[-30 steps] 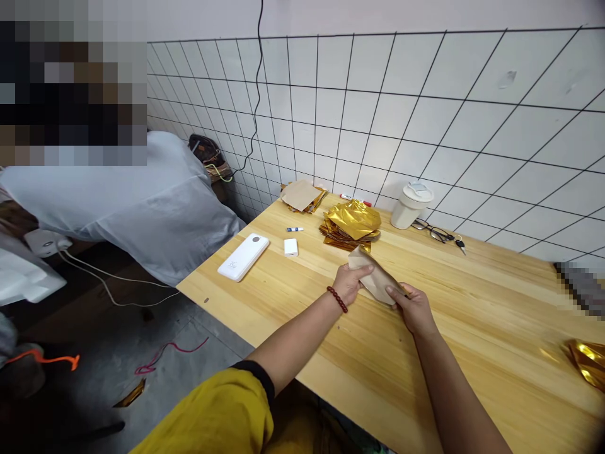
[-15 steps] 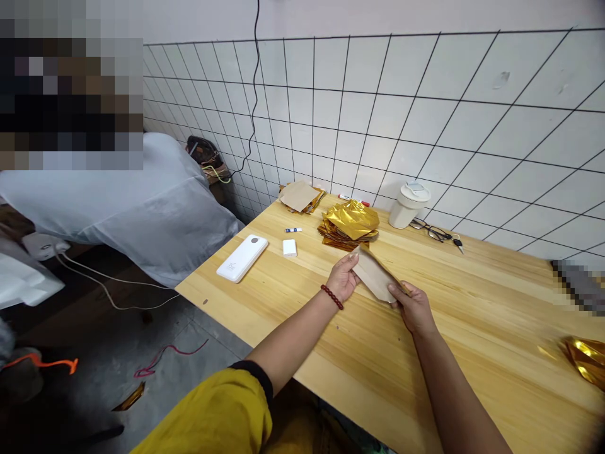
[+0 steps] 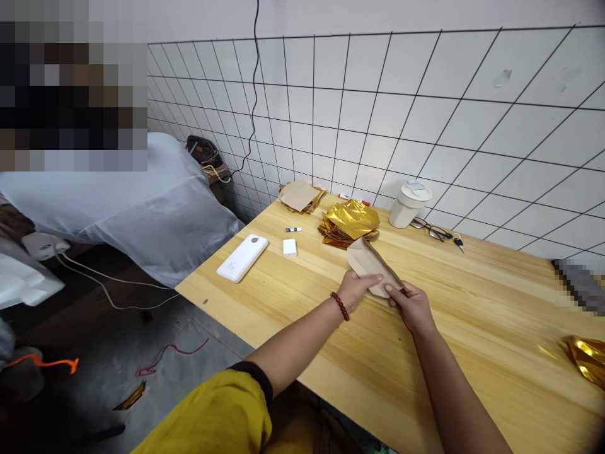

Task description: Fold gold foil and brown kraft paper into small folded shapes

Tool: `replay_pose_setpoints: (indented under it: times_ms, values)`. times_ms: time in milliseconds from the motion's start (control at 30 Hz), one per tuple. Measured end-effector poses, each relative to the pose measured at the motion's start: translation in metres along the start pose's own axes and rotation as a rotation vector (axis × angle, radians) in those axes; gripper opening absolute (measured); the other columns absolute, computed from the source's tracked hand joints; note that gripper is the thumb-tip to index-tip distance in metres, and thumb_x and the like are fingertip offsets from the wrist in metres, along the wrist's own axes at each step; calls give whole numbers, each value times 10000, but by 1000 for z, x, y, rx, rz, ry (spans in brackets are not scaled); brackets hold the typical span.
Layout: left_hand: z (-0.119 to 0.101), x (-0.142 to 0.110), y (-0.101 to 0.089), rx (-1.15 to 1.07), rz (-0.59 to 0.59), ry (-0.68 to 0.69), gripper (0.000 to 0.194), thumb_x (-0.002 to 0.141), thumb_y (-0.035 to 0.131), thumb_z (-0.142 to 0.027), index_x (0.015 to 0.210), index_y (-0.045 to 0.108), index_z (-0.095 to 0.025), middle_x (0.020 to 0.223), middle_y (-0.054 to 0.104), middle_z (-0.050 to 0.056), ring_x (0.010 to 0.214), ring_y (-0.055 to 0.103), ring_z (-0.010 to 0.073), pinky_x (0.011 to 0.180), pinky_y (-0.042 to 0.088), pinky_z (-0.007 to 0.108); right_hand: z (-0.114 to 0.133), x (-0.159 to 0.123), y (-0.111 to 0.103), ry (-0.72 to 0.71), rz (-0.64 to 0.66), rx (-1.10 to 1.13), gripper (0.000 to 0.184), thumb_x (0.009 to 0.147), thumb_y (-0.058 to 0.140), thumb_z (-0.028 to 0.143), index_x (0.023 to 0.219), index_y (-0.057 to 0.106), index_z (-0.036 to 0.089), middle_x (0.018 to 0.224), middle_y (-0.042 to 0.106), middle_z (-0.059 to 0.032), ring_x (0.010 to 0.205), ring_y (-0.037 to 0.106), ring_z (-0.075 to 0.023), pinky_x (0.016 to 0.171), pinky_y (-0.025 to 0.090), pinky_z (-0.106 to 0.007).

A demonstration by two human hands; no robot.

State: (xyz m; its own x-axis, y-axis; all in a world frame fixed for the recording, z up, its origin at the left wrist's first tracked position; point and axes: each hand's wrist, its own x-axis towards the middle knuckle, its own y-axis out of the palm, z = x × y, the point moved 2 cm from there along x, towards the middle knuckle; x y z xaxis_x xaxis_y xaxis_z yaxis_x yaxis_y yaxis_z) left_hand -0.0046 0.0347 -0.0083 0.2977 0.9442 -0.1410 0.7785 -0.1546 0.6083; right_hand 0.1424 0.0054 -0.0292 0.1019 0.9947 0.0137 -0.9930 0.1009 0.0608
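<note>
Both of my hands grip a folded sheet of paper, dull tan on the side facing me, just above the wooden table. My left hand, with a red bead bracelet at the wrist, is closed on its lower left edge, the thumb lying across the paper. My right hand pinches the lower right end between thumb and fingers. Just beyond the paper lies a pile of crumpled gold foil sheets. A second stack, topped by a tan sheet, sits farther left.
A white power bank, a small white charger and a blue-and-white strip lie left. A cup, glasses and a key stand near the tiled wall. Gold foil lies right. A person in white is at left.
My left hand has slid from the paper's upper left corner down along its edge toward my right hand. The right hand has stayed almost in place.
</note>
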Motion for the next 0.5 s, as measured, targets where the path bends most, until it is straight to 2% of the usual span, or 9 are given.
replay_pose_setpoints:
  times_ms: [100,233,333,500]
  values:
    - [0,2,-2,-52,-36,-8,392,516,888,-329,787,727,-95,821,736,120,771,680,248,834,508,427,3,0,1,17,4,-19,377,682,798,489,574,609,181,461,516,20,445,419,-95,456,341,-236]
    - [-3,6,-5,-169,-112,-32,444,505,890,-300,856,718,-91,881,741,135,899,690,290,896,503,454,6,0,2,76,3,-40,475,635,800,555,471,553,183,419,511,-2,403,379,-88,423,299,-246]
    - [-7,12,-8,-271,-156,-28,420,529,868,-249,884,708,-94,914,745,135,983,680,299,941,496,449,7,0,3,96,-8,-9,466,595,825,547,501,548,185,407,508,8,381,360,-81,400,269,-240]
    - [-11,18,-11,-392,-200,-33,341,590,810,-185,897,694,-92,968,742,137,1057,663,287,1006,468,423,6,0,4,82,-19,36,417,567,852,506,614,588,186,429,510,31,382,402,-91,396,301,-236]
